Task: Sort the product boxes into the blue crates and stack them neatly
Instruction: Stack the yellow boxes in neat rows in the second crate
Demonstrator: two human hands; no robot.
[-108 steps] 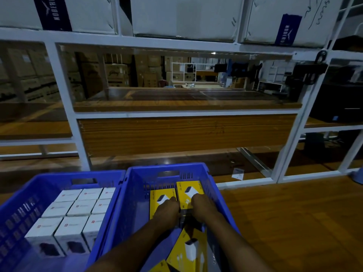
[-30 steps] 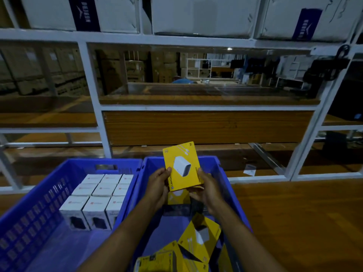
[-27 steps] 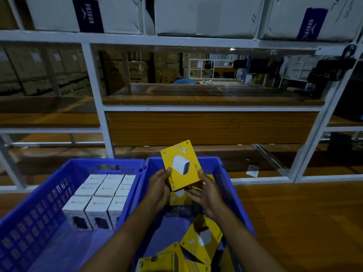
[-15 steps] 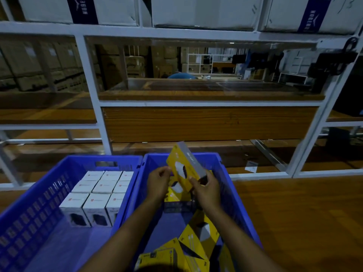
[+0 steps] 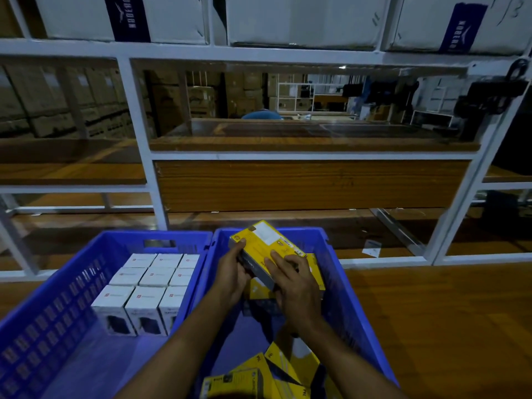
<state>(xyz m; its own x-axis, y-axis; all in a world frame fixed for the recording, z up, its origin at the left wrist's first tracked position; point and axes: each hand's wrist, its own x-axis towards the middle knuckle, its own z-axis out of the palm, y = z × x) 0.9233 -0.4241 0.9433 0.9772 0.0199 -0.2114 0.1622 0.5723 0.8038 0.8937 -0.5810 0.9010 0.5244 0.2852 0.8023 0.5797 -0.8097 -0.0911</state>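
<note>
Two blue crates stand side by side on the wooden floor. The left crate (image 5: 57, 283) holds several white boxes (image 5: 149, 279) packed in neat rows at its far end. Over the right crate (image 5: 342, 283) both my hands hold one yellow box (image 5: 267, 240), its back label facing up. My left hand (image 5: 233, 269) grips its left end, and my right hand (image 5: 290, 279) lies over its near side with fingers on top. Stacked yellow boxes (image 5: 316, 269) sit just under it at the crate's far end. Several loose yellow boxes (image 5: 276, 370) lie jumbled at the near end.
A white metal rack (image 5: 138, 139) with wooden shelves stands right behind the crates. Large white cartons (image 5: 302, 18) fill its top shelf. A small paper tag (image 5: 372, 248) lies on the lowest shelf to the right. Bare wooden floor (image 5: 446, 326) stretches right of the crates.
The yellow box was held upright with its front toward me; both hands have turned it over and lowered it toward the stack at the right crate's far end.
</note>
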